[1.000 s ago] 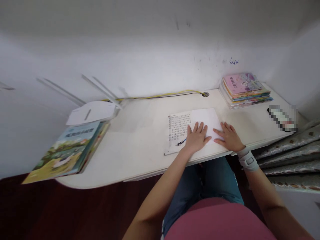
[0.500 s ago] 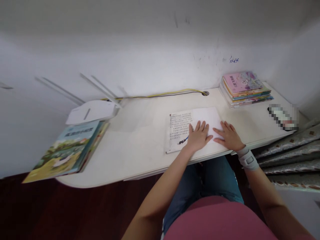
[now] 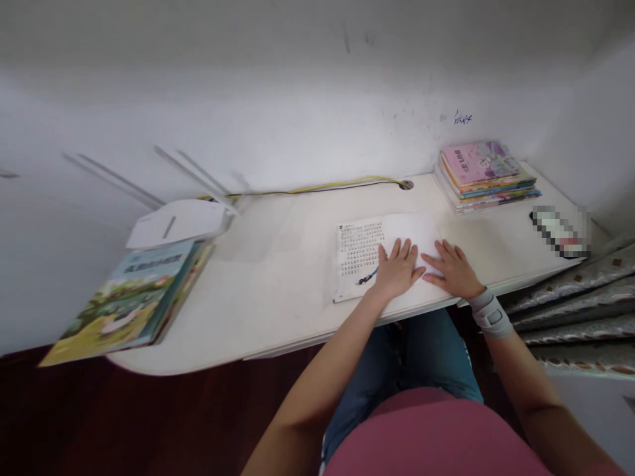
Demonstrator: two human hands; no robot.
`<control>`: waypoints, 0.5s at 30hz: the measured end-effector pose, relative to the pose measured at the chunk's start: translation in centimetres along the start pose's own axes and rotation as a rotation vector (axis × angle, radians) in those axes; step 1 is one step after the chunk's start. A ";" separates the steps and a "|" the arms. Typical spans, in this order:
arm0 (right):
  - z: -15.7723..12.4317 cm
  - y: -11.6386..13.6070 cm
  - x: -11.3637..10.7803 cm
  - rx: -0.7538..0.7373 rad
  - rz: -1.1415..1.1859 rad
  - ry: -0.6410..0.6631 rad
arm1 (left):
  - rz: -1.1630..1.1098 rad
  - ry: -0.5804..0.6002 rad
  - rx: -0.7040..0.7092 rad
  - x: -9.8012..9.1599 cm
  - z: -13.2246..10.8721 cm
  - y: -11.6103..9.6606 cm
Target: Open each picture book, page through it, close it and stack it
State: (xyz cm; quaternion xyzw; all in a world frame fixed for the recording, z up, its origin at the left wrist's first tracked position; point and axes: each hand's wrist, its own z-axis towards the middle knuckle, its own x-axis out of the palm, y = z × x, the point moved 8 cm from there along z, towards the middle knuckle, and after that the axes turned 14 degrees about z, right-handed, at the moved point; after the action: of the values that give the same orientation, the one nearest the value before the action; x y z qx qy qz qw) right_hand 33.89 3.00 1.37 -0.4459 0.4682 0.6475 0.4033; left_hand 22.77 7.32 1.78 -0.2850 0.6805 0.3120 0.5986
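The left hand (image 3: 397, 270) and the right hand (image 3: 452, 269) lie flat on a sheet of paper (image 3: 360, 254) at the front edge of the white desk (image 3: 278, 311). Their fingers are open and grip nothing. A blue pen (image 3: 370, 275) lies on the paper just beside the left hand. The right wrist wears a gray brace (image 3: 490, 316). A big picture book (image 3: 124, 304) sits at the desk's left end, with a white router (image 3: 178, 223) behind it. A stack of books (image 3: 486, 177) sits in the back right corner, and a blurred phone (image 3: 560, 231) lies near the right edge. A wire (image 3: 317, 188) runs along the back edge.

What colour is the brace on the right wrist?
The wrist brace is light grey, and it shows best in the head view.
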 end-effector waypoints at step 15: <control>0.0 0.0 0.0 -0.003 0.001 0.017 | -0.031 -0.007 0.006 0.2 0.2 -0.3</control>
State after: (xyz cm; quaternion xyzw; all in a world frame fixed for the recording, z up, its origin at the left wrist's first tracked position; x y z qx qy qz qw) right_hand 33.86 2.95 1.38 -0.4521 0.4708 0.6446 0.3981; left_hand 23.07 7.25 1.57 -0.2926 0.6749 0.3015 0.6066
